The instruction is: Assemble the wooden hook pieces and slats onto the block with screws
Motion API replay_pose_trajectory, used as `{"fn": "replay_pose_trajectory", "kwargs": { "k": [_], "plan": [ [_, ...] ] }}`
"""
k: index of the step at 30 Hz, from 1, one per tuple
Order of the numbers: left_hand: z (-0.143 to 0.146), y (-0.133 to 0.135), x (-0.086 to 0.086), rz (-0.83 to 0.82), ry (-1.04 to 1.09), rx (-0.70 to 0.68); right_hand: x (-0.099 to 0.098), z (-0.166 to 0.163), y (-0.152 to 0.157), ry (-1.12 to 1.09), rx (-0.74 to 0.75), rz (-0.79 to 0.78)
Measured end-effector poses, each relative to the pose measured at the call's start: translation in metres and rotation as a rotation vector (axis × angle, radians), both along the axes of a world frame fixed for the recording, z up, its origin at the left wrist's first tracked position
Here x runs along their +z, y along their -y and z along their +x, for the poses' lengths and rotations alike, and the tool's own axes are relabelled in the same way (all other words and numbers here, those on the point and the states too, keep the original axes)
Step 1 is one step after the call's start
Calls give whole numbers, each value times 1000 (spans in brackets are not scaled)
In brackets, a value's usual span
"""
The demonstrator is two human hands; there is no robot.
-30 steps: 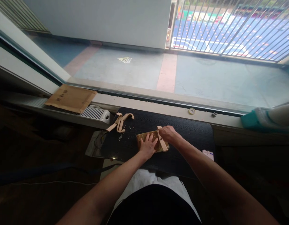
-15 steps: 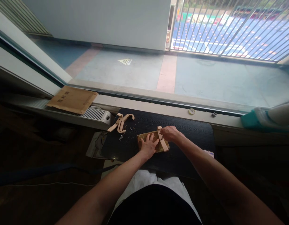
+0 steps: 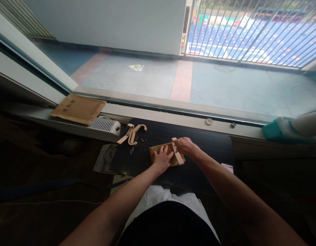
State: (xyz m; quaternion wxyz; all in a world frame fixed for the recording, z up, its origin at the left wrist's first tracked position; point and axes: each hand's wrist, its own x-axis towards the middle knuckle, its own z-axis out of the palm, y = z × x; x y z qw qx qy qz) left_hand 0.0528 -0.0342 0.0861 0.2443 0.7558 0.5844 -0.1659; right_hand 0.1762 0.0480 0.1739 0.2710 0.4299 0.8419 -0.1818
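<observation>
My left hand (image 3: 162, 160) lies flat with fingers spread on a flat brownish-gold block (image 3: 154, 150) with a shiny, wrapped look. Across the block's right end lies a pale wooden bar (image 3: 179, 159) with dark spots along its face. My right hand (image 3: 183, 145) is closed at the upper part of this bar; whatever its fingers pinch is hidden. To the left rest curved pale wooden pieces (image 3: 133, 136) shaped like hooks. Several small screws (image 3: 132, 149) are scattered beside them.
The work stands on a small black table (image 3: 199, 171) below a window sill. A phone (image 3: 227, 167) is by its right edge. A brown envelope (image 3: 78, 108) covers part of a white radiator (image 3: 106, 123). A tape roll (image 3: 209, 121) and a teal container (image 3: 276, 130) are along the sill.
Both hands, the block and the bar keep nearly the same place. The view has shifted slightly, and more of the phone shows.
</observation>
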Motion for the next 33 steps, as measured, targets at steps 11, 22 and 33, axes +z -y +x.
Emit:
{"fn": "replay_pose_trajectory", "kwargs": {
  "k": [11, 22, 33],
  "plan": [
    [1, 1, 1, 7, -13, 6, 17, 3, -4, -14, 18, 52],
    [0, 2, -4, 36, -12, -6, 8, -1, 8, -21, -1, 25],
    [0, 2, -1, 26, -14, -6, 16, 3, -1, -16, -26, 29]
  ]
}}
